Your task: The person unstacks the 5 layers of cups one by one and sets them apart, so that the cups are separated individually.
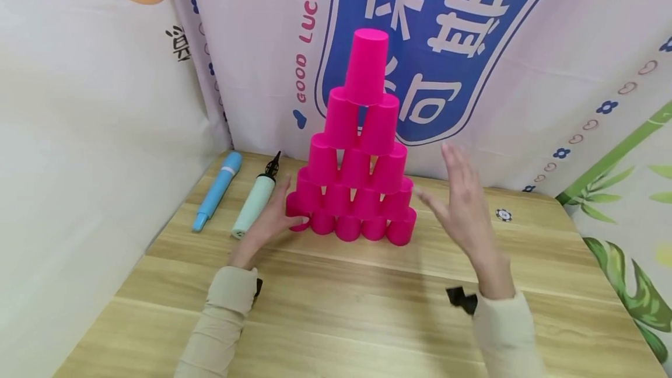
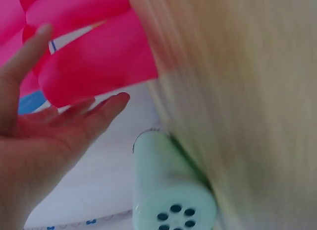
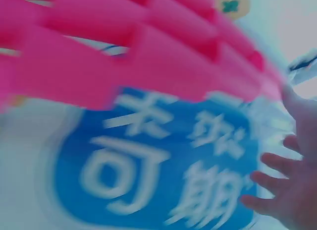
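Observation:
Bright pink cups (image 1: 348, 227) are stacked upside down in a tall pyramid, with a single cup (image 1: 367, 66) at the top. My left hand (image 1: 270, 214) is at the lower left corner, its thumb and fingers spread on either side of the end cup (image 1: 298, 206). In the left wrist view, the fingers (image 2: 106, 111) extend fairly straight alongside a pink cup (image 2: 99, 61). To the right of the pyramid, my right hand (image 1: 464, 209) is raised with fingers apart, holding nothing. The right wrist view shows that hand (image 3: 292, 175) beside the blurred pink rows.
A mint-green hand pump (image 1: 255, 203) with a black nozzle lies left of my left hand. Farther left is a blue pump-like tube (image 1: 217, 191). A small round chip (image 1: 504, 214) lies on the wooden table (image 1: 336, 308) at right. Printed cloth (image 1: 262, 45) hangs close behind the pyramid.

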`<state>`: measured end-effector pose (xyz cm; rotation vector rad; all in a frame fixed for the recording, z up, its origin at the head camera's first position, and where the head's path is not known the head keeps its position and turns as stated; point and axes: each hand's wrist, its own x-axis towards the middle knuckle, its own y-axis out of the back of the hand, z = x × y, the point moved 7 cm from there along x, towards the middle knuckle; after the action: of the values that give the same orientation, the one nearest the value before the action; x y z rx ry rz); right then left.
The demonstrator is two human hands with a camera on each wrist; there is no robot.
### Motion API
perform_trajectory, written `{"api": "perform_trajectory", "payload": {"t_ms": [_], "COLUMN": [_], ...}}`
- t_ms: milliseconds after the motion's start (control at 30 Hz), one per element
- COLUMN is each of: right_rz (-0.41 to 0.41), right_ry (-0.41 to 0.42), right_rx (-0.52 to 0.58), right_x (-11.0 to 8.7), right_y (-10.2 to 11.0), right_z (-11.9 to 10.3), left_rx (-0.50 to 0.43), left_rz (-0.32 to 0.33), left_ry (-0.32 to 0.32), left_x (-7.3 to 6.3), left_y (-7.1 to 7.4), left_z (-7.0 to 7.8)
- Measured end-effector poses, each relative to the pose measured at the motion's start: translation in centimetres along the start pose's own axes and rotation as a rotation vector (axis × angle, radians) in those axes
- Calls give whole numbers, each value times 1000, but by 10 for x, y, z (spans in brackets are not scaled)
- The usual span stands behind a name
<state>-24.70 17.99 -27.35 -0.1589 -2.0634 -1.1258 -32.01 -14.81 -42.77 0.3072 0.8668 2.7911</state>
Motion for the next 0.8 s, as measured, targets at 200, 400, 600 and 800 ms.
{"api": "perform_trajectory", "payload": {"t_ms": [200,400,600,800], "right_rz": [229,-30,-110,-91], "right_ry": [143,-131,-199,-179], "right_rx": [253,436,443,466], "right_x": [105,160,166,170], "right_y": [49,25,7,3], "right_z": [-69,-73,-65,-70], "left_rx": [11,3,7,35], "left_rz": [23,-15,-60,-57], "left_ry": [90,126,121,114], "left_x": [2,1,1,0], "left_y": [-4,-9,-18,-11], "left_z": [-14,-21,-19,-18]}}
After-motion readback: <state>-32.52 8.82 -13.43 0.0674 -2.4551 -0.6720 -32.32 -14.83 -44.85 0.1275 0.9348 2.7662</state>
